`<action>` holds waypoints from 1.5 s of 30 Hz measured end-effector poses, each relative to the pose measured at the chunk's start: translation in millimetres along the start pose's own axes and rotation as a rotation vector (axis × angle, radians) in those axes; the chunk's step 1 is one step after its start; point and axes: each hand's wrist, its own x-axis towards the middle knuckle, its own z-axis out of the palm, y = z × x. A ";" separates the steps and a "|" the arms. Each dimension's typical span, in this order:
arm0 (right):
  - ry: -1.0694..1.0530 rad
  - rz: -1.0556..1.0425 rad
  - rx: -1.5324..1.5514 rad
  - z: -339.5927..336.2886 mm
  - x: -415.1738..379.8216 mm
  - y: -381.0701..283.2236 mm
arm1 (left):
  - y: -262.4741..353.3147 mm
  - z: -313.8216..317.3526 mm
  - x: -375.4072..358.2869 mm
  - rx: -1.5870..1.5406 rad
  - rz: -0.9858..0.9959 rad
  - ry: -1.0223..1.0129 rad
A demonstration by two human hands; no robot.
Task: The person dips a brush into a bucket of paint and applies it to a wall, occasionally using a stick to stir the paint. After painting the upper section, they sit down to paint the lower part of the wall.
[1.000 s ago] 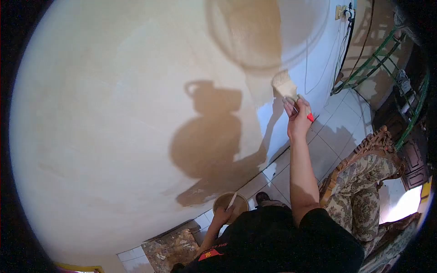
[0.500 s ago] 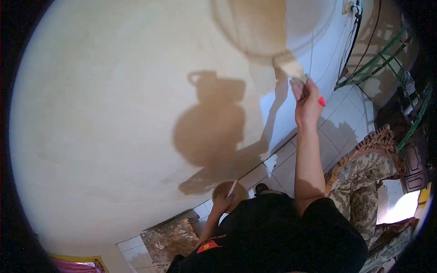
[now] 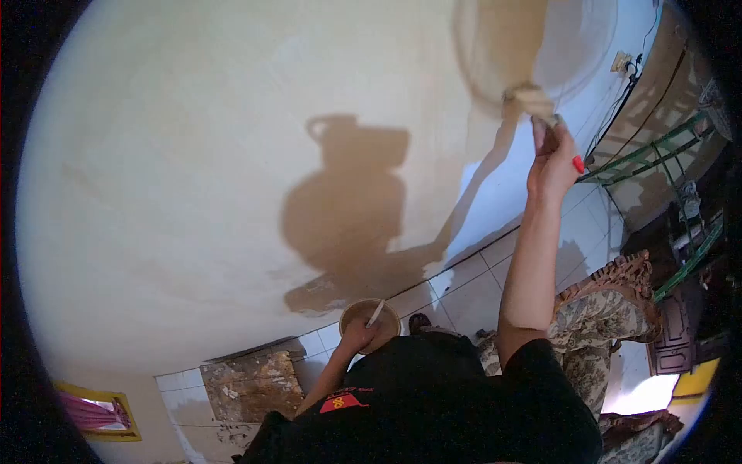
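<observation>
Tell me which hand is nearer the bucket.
Left. The left hand is right at the bucket, overlapping its rim in this view; the right hand is well away from it, raised toward the wall with the brush.

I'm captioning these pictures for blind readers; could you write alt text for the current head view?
A person's right hand holds a brush at a wall partly coated in cream, while the left hand holds a bucket with a pale stick. Patterned furniture and a green metal frame stand at right.

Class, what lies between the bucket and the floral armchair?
Between the bucket and armchair, the head view shows a dark shoe and floor tiles; the shirt hides some.
</observation>
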 end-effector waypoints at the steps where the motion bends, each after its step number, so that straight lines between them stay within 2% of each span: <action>1: -0.022 -0.025 0.054 9.5 3.2 -7.5 | -16.0 10.1 1.9 -0.011 0.004 0.005; 3: -0.051 -0.074 0.081 11.0 -0.1 -10.5 | -44.8 26.2 12.5 0.050 0.063 0.079; 5: -0.076 -0.120 0.100 -0.4 -7.0 -0.2 | -33.9 15.8 7.8 -0.026 0.084 0.081; 7: 0.017 0.041 -0.006 -32.6 -19.9 40.4 | -30.2 13.0 3.0 -0.103 0.091 0.074; 8: 0.072 0.103 -0.059 -48.3 -32.0 54.0 | -30.5 14.2 2.6 -0.153 0.026 0.032; 10: 0.118 0.166 -0.118 -73.8 -55.7 61.8 | -29.1 15.9 2.4 -0.214 -0.041 -0.008; 12: 0.153 0.265 -0.313 -90.7 -68.9 58.8 | -25.8 11.2 3.3 -0.123 -0.031 -0.030; 15: 0.066 0.258 -0.326 -85.3 -62.7 50.0 | -39.8 19.5 10.8 -0.051 0.024 -0.010; 16: 0.114 0.171 -0.275 -66.7 -59.4 46.8 | -45.7 22.9 11.9 -0.034 0.064 0.021; 18: -0.003 0.058 -0.202 -37.9 -33.5 37.3 | -30.5 12.8 5.8 -0.062 0.067 -0.009; 21: -0.053 -0.019 0.068 9.3 -13.2 -2.5 | -41.9 23.7 5.4 -0.109 0.081 -0.002; 22: -0.075 -0.038 0.067 15.7 -10.8 -13.3 | -48.2 27.8 7.3 -0.130 0.108 0.025; 23: -0.094 -0.050 0.055 20.8 -13.1 -21.2 | -37.5 20.6 2.6 -0.124 0.096 0.034; 25: -0.089 -0.069 0.046 19.1 -19.7 -14.2 | -13.5 5.6 -7.0 -0.084 -0.124 -0.060; 29: 0.065 0.089 -0.133 -31.4 -49.4 45.0 | 3.9 -5.9 -17.0 -0.071 -0.193 -0.037; 32: 0.072 0.168 -0.262 -90.8 -65.0 68.1 | 14.7 -6.1 -21.4 -0.092 -0.148 0.000; 34: 0.137 0.259 -0.375 -105.8 -71.2 71.3 | 31.7 -18.5 -22.2 -0.122 -0.201 -0.086; 35: 0.137 0.278 -0.368 -98.5 -72.7 69.6 | 30.0 -14.7 -19.8 -0.115 -0.219 -0.080; 37: 0.072 0.114 -0.318 -76.4 -62.6 62.2 | 16.8 4.9 -7.9 -0.115 -0.167 0.009; 38: 0.061 0.098 -0.299 -55.8 -55.8 54.5 | 9.9 10.4 -2.7 -0.100 -0.180 0.006; 40: 0.029 0.048 -0.230 -9.7 -39.8 28.6 | 2.1 19.0 7.8 -0.105 -0.051 -0.045; 41: 0.003 0.015 -0.180 7.1 -34.4 12.8 | 2.0 21.1 8.6 -0.091 -0.048 -0.062; 43: -0.005 0.005 -0.080 25.8 -28.2 -18.4 | 5.2 28.2 13.0 -0.044 -0.162 -0.084; 44: -0.038 -0.005 0.027 32.0 -24.3 -25.9 | 4.7 34.1 15.8 -0.035 -0.145 -0.092; 45: -0.032 -0.024 0.026 34.6 -21.3 -26.1 | 3.8 41.3 15.1 -0.051 -0.054 -0.007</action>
